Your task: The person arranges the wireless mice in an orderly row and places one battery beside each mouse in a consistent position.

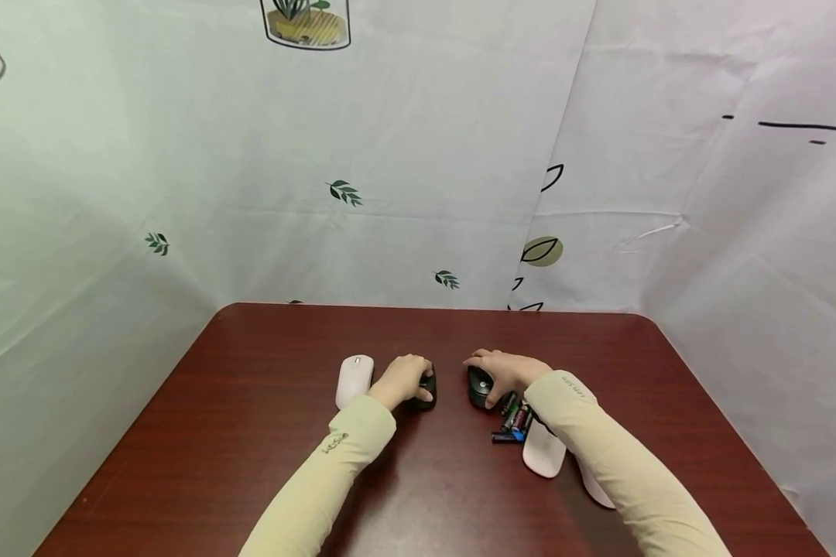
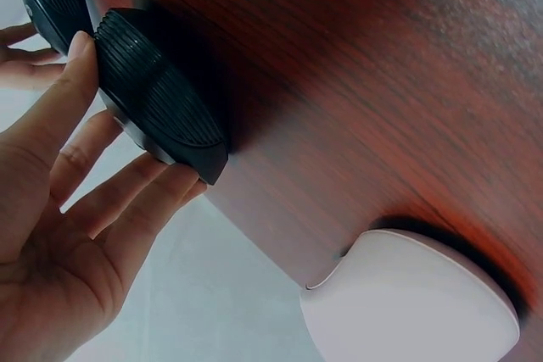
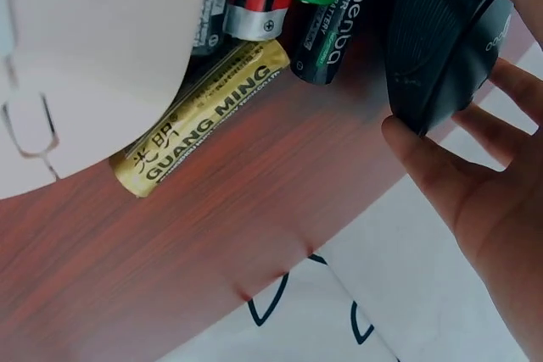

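Note:
My left hand [image 1: 404, 378] grips a black computer mouse [image 2: 157, 82] by its sides, thumb on one side and fingers on the other. Ridged side panels show on this mouse in the left wrist view. To the right, my right hand [image 1: 514, 370] holds a second black mouse [image 1: 479, 385] between thumb and fingers; its ribbed side [image 3: 433, 31] faces the right wrist camera. Both mice are at the tabletop, a short gap apart. A white mouse [image 1: 354, 378] lies just left of my left hand. Several batteries [image 1: 520, 418] lie in a cluster near my right wrist.
Near the right forearm lies a white mouse [image 1: 545, 451], with another pale mouse [image 1: 594, 483] partly hidden under the sleeve. A gold battery [image 3: 199, 120] lies beside a pale mouse [image 3: 85, 57]. The red-brown table [image 1: 251, 433] ends at a patterned white curtain [image 1: 418, 155].

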Motion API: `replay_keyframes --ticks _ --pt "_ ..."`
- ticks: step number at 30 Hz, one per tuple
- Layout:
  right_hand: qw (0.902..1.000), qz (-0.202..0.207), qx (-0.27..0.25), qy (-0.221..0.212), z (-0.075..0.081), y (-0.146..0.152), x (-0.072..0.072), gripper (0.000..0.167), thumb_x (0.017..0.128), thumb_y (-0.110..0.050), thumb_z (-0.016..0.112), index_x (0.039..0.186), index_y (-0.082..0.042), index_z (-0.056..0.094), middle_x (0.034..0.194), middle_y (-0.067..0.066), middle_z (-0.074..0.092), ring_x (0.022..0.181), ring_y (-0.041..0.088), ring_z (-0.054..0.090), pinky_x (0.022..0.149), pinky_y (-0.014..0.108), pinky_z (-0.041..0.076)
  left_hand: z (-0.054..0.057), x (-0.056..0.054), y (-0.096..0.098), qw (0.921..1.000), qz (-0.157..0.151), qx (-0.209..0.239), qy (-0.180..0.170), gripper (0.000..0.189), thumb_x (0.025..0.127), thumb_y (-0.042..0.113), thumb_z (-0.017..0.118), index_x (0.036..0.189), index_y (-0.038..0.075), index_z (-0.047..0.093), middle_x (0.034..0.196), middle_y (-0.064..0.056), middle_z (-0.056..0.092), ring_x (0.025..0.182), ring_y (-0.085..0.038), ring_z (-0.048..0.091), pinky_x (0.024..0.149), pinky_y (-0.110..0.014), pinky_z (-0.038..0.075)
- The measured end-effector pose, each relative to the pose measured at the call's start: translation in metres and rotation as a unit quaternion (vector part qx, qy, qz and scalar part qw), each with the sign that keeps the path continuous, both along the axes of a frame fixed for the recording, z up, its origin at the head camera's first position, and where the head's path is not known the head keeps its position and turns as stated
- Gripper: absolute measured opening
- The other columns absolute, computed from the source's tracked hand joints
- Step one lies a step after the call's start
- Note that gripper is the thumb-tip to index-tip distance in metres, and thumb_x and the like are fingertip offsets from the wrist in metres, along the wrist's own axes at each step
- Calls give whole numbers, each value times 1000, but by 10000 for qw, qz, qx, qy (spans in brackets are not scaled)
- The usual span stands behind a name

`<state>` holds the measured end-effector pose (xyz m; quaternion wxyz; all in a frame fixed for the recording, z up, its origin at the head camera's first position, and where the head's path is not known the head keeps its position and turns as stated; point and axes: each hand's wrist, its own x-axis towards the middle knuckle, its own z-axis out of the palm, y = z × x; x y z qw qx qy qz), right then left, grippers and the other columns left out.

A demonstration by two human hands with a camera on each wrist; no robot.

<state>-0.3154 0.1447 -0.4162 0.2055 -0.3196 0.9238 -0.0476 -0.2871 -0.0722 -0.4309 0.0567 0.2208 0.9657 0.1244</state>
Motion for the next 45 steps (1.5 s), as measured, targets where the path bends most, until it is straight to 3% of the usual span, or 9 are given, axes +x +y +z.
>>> replay_keyframes --ticks 11,17,25,33,38,45 --pt "9999 -37 -99 -84 -2 1 -3 78 73 -18 81 140 -5 42 144 16 37 131 35 40 98 48 42 3 -1 1 9999 59 49 -95 39 73 24 81 104 5 67 107 -10 67 104 -28 61 92 -39 47" --pt "9988 -175 -124 -445 -1 1 -3 76 77 -15 77 142 -7 39 148 16 32 134 33 36 99 47 41 6 1 0 10000 9 89 -37 38 73 23 81 103 4 67 106 -11 67 104 -29 61 93 -40 46" --pt "9943 -477 -187 -934 -2 -2 1 74 80 -6 72 144 -11 36 156 18 16 144 38 14 108 52 31 5 1 0 10000 28 5 39 39 70 23 83 101 5 67 105 -10 67 101 -28 62 90 -41 47" --pt "9926 -612 -155 -1034 -3 -3 4 75 79 -4 71 145 -11 36 157 19 10 146 37 5 105 51 33 1 3 1 10000 -9 68 41 40 72 23 82 103 4 67 107 -12 67 102 -30 62 91 -41 47" --pt "9936 -698 -116 -878 2 -5 6 73 81 -11 73 144 -12 37 156 21 15 144 38 12 107 54 30 0 3 1 10000 -16 54 69 39 73 24 81 104 4 67 107 -11 67 102 -29 62 91 -40 47" --pt "9953 -802 69 -535 7 -12 10 76 80 -15 75 145 -11 35 149 16 32 137 34 33 100 50 40 2 6 1 9999 45 113 -64 39 73 23 80 105 5 67 108 -10 66 104 -28 61 91 -40 48"
